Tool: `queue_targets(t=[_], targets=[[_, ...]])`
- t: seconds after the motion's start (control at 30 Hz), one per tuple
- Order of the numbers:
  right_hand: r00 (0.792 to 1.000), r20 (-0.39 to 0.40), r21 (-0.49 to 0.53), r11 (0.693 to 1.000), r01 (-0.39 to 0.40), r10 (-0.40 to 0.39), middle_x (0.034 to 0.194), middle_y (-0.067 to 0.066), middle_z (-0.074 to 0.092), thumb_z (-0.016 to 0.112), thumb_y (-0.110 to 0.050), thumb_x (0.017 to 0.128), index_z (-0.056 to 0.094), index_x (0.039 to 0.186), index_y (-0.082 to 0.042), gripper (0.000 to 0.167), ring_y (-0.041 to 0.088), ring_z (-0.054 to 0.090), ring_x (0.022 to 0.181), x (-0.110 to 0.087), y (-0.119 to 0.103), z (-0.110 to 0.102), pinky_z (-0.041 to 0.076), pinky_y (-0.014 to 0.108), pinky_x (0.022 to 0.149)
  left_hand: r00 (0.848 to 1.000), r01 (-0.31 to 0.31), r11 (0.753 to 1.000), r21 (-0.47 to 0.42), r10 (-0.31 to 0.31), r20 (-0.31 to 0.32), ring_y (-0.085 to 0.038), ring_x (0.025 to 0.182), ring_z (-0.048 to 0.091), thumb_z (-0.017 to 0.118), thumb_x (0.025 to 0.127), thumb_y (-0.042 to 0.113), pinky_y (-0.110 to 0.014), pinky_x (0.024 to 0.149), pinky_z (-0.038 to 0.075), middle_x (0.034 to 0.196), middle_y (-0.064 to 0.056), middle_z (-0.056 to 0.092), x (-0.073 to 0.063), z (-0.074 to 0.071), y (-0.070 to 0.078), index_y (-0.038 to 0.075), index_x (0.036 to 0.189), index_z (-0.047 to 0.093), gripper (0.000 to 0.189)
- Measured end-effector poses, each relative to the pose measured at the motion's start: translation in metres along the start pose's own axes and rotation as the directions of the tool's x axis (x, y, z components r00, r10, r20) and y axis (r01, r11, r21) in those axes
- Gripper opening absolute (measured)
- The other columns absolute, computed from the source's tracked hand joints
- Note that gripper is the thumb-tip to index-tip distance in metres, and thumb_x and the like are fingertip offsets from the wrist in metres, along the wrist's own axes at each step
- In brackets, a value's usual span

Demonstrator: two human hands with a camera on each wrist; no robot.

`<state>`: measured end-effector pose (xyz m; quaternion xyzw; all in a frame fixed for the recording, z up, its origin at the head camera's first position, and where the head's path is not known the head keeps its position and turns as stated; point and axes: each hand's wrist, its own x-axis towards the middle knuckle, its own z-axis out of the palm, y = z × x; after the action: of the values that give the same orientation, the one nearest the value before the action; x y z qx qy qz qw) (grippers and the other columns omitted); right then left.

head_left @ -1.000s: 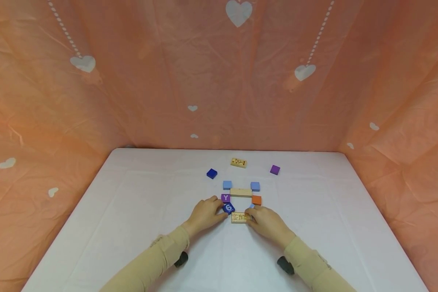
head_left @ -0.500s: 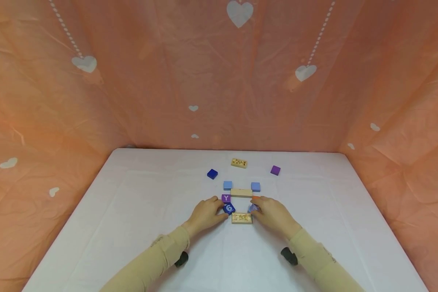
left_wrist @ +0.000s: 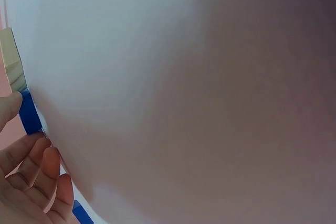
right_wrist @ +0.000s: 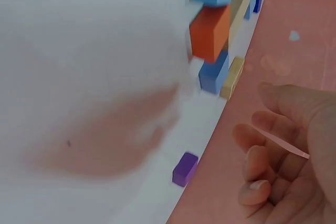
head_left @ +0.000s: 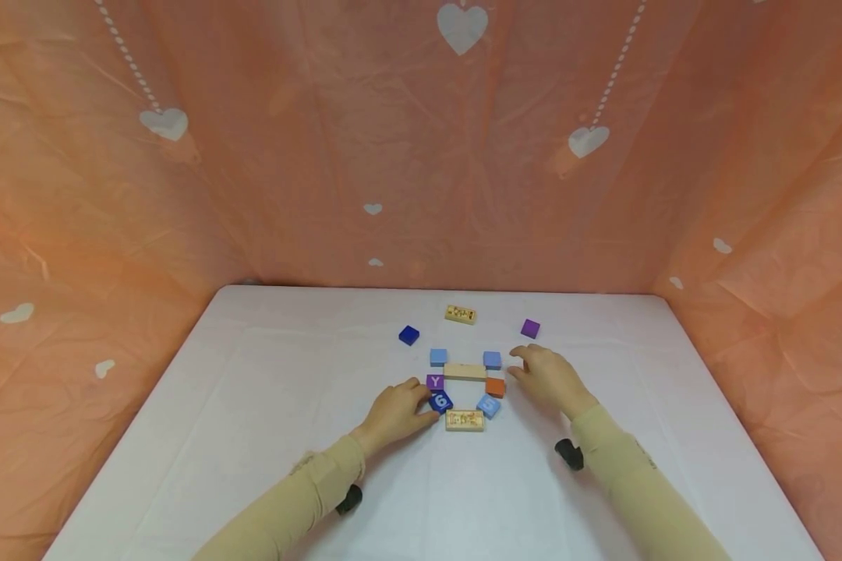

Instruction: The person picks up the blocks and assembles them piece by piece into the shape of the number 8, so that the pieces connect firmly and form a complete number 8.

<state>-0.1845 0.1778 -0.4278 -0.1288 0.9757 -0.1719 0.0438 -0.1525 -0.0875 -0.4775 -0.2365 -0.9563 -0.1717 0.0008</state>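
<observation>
The left grip (head_left: 395,409) pinched the dark-blue 6 block (head_left: 440,401) between thumb and forefinger; the wooden tile (head_left: 465,421) lay just to its right. The right grip (head_left: 550,380) hung loosely parted, holding nothing, the orange block (head_left: 495,387) near on its left. The 6 block looked light, stiff, perhaps smooth, best pinched by opposite sides.

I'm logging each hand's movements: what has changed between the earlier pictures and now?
The right hand let go of the light blue 5 block and moved forward and to the right. The left hand still pinches the dark blue 6 block; the Y block and orange block stayed put.
</observation>
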Motion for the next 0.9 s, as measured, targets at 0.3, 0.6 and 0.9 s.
queue_targets(t=[0.3, 0.6, 0.9], targets=[[1.000, 0.002, 0.039, 0.999, -0.023, 0.023, 0.090, 0.012, 0.064, 0.060, -0.022, 0.090, 0.058, 0.120, 0.000, 0.037, 0.021, 0.054, 0.077, 0.026, 0.026, -0.005, 0.049, 0.041, 0.079, 1.000, 0.018, 1.000, -0.026, -0.017, 0.010, -0.007, 0.066, 0.047, 0.068, 0.082, 0.037, -0.024, 0.063, 0.042, 0.082, 0.002, 0.057, 0.000, -0.001, 0.000, 0.009, 0.099, 0.066, 0.032], [0.991, -0.047, 0.129, 0.985, -0.115, 0.122, 0.094, 0.018, 0.064, 0.053, -0.019, 0.092, 0.051, 0.127, 0.001, 0.040, 0.028, 0.056, 0.084, 0.043, 0.052, -0.005, 0.046, 0.046, 0.082, 1.000, 0.017, 1.000, -0.022, -0.017, 0.017, -0.006, 0.066, 0.046, 0.067, 0.083, 0.038, -0.023, 0.062, 0.042, 0.082, 0.003, 0.057, -0.001, 0.000, 0.001, 0.010, 0.099, 0.066, 0.033], [0.982, -0.067, 0.171, 0.971, -0.165, 0.178, 0.117, 0.031, 0.059, 0.051, -0.018, 0.089, 0.042, 0.131, 0.008, 0.050, 0.046, 0.054, 0.112, 0.053, 0.068, 0.000, 0.039, 0.054, 0.099, 1.000, 0.011, 1.000, -0.012, -0.011, 0.014, -0.006, 0.066, 0.047, 0.068, 0.082, 0.037, -0.023, 0.062, 0.042, 0.082, 0.003, 0.058, 0.000, 0.001, 0.001, 0.009, 0.100, 0.066, 0.033]])
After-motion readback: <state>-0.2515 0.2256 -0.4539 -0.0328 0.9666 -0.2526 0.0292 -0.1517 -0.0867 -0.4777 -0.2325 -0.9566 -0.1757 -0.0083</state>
